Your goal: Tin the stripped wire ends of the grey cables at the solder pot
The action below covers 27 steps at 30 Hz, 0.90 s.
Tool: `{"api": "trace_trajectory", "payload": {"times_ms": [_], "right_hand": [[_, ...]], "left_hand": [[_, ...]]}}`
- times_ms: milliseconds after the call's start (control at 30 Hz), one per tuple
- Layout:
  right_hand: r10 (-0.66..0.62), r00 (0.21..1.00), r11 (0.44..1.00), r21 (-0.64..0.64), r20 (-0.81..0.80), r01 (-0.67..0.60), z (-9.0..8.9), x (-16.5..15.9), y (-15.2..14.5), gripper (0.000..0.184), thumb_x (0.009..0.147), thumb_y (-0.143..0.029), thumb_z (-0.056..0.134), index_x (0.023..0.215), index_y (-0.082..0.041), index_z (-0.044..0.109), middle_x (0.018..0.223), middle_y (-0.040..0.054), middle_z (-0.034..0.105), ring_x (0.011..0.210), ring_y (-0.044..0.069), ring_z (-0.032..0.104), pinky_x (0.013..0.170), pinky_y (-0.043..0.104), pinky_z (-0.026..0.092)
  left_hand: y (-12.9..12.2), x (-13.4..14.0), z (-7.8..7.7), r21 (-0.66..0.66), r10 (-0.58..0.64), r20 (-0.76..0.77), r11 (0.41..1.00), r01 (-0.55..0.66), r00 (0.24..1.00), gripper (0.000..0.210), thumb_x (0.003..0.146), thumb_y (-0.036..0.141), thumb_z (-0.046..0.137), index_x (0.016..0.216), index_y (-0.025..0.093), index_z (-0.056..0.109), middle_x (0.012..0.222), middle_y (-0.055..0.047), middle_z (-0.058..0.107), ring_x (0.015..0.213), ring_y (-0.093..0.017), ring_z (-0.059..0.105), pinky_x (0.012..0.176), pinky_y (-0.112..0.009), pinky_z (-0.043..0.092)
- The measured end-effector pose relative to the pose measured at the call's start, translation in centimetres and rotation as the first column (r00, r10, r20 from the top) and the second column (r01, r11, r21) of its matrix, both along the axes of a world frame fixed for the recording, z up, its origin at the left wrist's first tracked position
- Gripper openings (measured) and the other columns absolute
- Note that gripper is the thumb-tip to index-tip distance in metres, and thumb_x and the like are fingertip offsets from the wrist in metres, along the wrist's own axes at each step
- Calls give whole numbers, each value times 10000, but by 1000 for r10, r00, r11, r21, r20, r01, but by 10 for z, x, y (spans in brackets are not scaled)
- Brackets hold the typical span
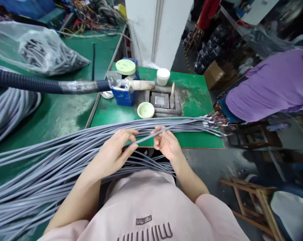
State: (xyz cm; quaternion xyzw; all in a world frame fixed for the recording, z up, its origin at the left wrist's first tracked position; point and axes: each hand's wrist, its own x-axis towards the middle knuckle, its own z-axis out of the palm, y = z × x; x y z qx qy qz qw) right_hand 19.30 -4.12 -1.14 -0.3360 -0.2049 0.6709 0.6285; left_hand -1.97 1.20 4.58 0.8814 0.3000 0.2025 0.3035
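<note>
A long bundle of grey cables (73, 147) runs across the green table in front of me, with stripped coloured wire ends (218, 121) at its right end. One grey cable (148, 136) is lifted a little over the bundle and spans both hands. My left hand (116, 150) pinches it between thumb and fingers. Farther right, my right hand (167, 144) has the same cable between its thumb and fingertips. More cables (151, 164) hang below the table edge, close to my body.
Behind the bundle stand a small solder pot (160, 100), a pale green bowl (145, 110), a white tub (163, 76) and a blue box (123, 97) under a ribbed hose (51, 85). A bag (46, 50) lies left. A person in purple (269, 83) is at right, near a wooden stool (254, 197).
</note>
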Motion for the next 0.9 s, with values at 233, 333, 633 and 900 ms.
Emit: {"api": "trace_trajectory", "payload": {"times_ms": [233, 333, 633, 900], "right_hand": [[-515, 856, 856, 67, 44, 512, 10, 56, -23, 162, 881, -338, 563, 1015, -294, 643, 812, -44, 675, 496, 56, 465, 431, 169, 391], [-659, 746, 750, 149, 94, 644, 17, 83, -32, 231, 860, -342, 591, 1089, -359, 615, 802, -69, 664, 507, 53, 475, 444, 163, 382], [-475, 505, 876, 329, 721, 353, 18, 87, -73, 310, 914, -385, 495, 1108, -184, 631, 454, -64, 496, 408, 101, 415, 441, 229, 353], [118, 87, 950, -87, 989, -299, -5, 35, -68, 311, 944, -289, 411, 1139, -171, 623, 580, -2, 602, 605, 162, 597, 665, 279, 453]], "left_hand": [[-6, -15, 2, -187, 13, 41, 982, -5, 999, 98, 920, 290, 496, 920, 196, 523, 724, 30, 537, 630, -108, 480, 599, -225, 398], [-4, -10, -5, -238, -30, 42, 971, 39, 999, 111, 921, 301, 499, 911, 196, 535, 736, 29, 553, 641, -105, 498, 608, -221, 405], [-7, 27, -38, -301, -103, 75, 946, 121, 992, 228, 886, 347, 562, 1036, 198, 646, 926, -39, 670, 856, -160, 596, 819, -299, 455], [-13, 72, -49, -669, 252, 429, 733, 118, 867, 276, 814, 387, 642, 932, 147, 708, 752, -28, 637, 644, -115, 552, 623, -252, 450]]}}
